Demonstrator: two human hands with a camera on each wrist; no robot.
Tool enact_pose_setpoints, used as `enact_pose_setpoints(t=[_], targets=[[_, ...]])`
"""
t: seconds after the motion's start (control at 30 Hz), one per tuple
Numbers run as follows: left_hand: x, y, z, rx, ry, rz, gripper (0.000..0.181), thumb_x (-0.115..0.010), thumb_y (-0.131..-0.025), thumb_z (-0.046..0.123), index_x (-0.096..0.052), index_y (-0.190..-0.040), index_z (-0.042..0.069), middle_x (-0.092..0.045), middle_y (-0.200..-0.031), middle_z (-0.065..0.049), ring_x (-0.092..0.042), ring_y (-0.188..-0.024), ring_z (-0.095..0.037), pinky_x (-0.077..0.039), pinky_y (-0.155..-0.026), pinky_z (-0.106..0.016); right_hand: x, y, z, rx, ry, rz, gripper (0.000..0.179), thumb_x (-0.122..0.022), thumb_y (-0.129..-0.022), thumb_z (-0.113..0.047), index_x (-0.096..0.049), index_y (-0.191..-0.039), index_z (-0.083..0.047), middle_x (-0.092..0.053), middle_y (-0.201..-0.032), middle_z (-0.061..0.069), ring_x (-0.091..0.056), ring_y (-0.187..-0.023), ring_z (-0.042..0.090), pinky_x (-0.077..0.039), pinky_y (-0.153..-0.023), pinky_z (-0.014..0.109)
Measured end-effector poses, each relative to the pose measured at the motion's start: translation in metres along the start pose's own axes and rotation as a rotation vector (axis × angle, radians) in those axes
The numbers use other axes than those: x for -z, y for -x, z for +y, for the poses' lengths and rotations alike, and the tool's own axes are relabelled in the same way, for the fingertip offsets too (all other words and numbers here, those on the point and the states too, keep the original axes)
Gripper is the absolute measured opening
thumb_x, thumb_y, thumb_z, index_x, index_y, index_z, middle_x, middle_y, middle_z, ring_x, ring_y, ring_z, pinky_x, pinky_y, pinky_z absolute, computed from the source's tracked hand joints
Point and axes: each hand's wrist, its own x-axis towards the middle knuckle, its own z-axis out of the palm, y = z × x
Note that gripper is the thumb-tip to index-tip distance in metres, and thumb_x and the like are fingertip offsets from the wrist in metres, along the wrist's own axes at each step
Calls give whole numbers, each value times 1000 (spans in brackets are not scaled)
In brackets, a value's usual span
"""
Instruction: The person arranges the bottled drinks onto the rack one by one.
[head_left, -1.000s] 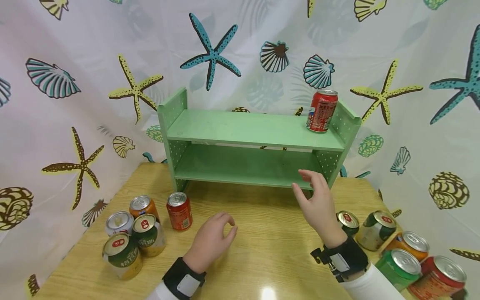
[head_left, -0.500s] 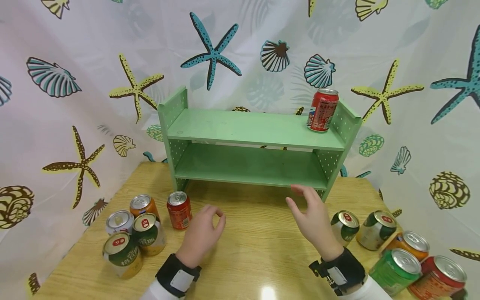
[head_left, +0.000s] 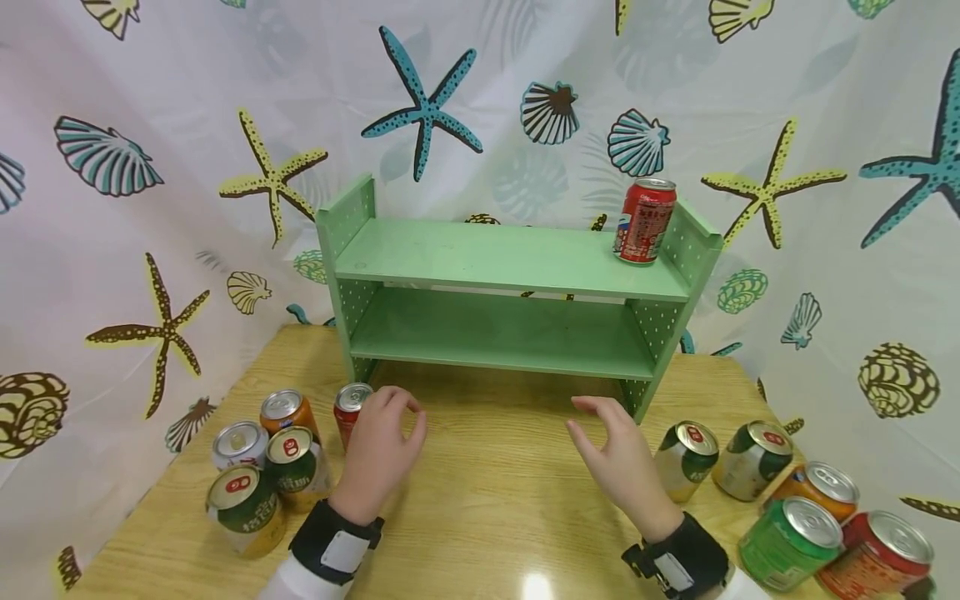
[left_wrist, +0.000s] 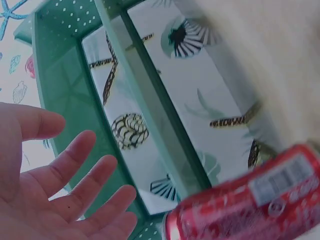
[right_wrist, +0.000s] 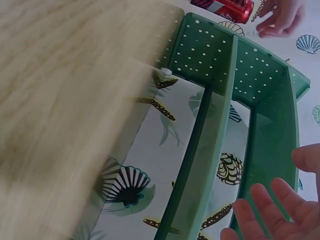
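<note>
A red soda can [head_left: 347,412] stands on the table near the left end of the green two-tier shelf [head_left: 487,254]. My left hand [head_left: 384,450] is beside that can and partly covers it in the head view. Its fingers are loosely bent with nothing in them, and the left wrist view shows the same red can [left_wrist: 250,200] off to the side of the fingertips. Over the table, in front of the shelf's right half, hovers my right hand [head_left: 618,462], thumb and fingers apart and holding nothing. Another red can [head_left: 645,221] stands at the upper tier's right end.
At the left, an orange can [head_left: 296,412], a silver-topped can [head_left: 238,446] and green-and-gold cans [head_left: 251,517] cluster together. Along the right stand more green-and-gold cans [head_left: 686,458], an orange can [head_left: 821,487], a green can [head_left: 791,546] and a red can [head_left: 877,554]. A patterned curtain hangs behind.
My left hand has moved left, up to the red can on the table. The right hand has drawn back from the shelf toward the front. The cans have stayed put.
</note>
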Motion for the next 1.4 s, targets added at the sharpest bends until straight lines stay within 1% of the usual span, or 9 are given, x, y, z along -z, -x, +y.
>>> enact_pose_setpoints(t=[0.17, 0.3, 0.4, 0.57, 0.73, 0.87, 1.03, 1.27, 1.4], targets=[[11, -8, -7, 3, -23, 62, 11, -76, -91, 11, -70, -93, 2, -65, -105, -16, -62, -101, -37, -53, -86, -50, -5, 4, 2, 16, 25, 2, 33, -72, -98, -17, -66, -129, -6, -66, -123, 12, -63, -115, 33, -54, -96, 52], [16, -14, -12, 0, -37, 122, 17, -76, -90, 13, -68, -97, 0, -63, -107, -20, -60, -101, -41, -51, -86, -53, -8, 7, 5, 24, 37, 7, 33, -73, -97, -16, -66, -127, -6, -67, -122, 12, -64, -113, 32, -55, -94, 52], [17, -18, -17, 10, -51, 134, 26, -78, -90, 16, -65, -105, -1, -61, -114, -23, -57, -106, -44, -49, -89, -54, -9, 8, 7, 29, 46, 9, 33, -74, -96, -15, -66, -127, -6, -67, -122, 12, -65, -112, 32, -55, -94, 51], [13, -23, -26, 41, -76, 104, 40, -78, -91, 21, -61, -117, -4, -55, -126, -26, -51, -118, -46, -44, -99, -59, -10, 10, 8, 29, 52, 12, 33, -74, -96, -14, -67, -126, -5, -68, -121, 12, -65, -111, 32, -56, -93, 52], [7, -24, -37, 67, -104, 86, 49, -79, -91, 22, -58, -124, -7, -53, -132, -29, -49, -126, -48, -42, -105, -62, -13, 14, 8, 3, 43, -11, 32, -73, -96, -14, -67, -126, -5, -68, -122, 12, -65, -113, 33, -55, -95, 53], [3, -24, -45, 87, -120, 74, 54, -79, -90, 22, -55, -128, -9, -51, -133, -31, -48, -127, -50, -42, -106, -62, -15, 16, 8, -11, 45, -22, 32, -74, -96, -14, -67, -125, -4, -68, -122, 12, -65, -113, 33, -55, -95, 53], [1, -24, -54, 111, -107, 65, 61, -79, -90, 23, -51, -133, -11, -49, -132, -35, -47, -125, -53, -43, -105, -63, -15, 19, 7, -19, 47, -18, 31, -74, -96, -14, -68, -125, -6, -68, -120, 10, -65, -112, 33, -55, -93, 52], [-1, -27, -65, 211, -64, -35, 67, -74, -94, 27, -45, -142, -8, -42, -142, -35, -43, -130, -52, -43, -107, -64, -15, 21, 8, -29, 46, -25, 31, -74, -96, -16, -68, -125, -7, -68, -120, 9, -65, -112, 31, -55, -93, 51], [-2, -29, -70, 261, -36, -81, 69, -72, -96, 30, -42, -145, -9, -39, -144, -35, -44, -129, -52, -44, -106, -64, -16, 22, 10, -38, 40, -29, 31, -74, -96, -17, -68, -126, -7, -68, -120, 9, -65, -112, 30, -55, -93, 51]])
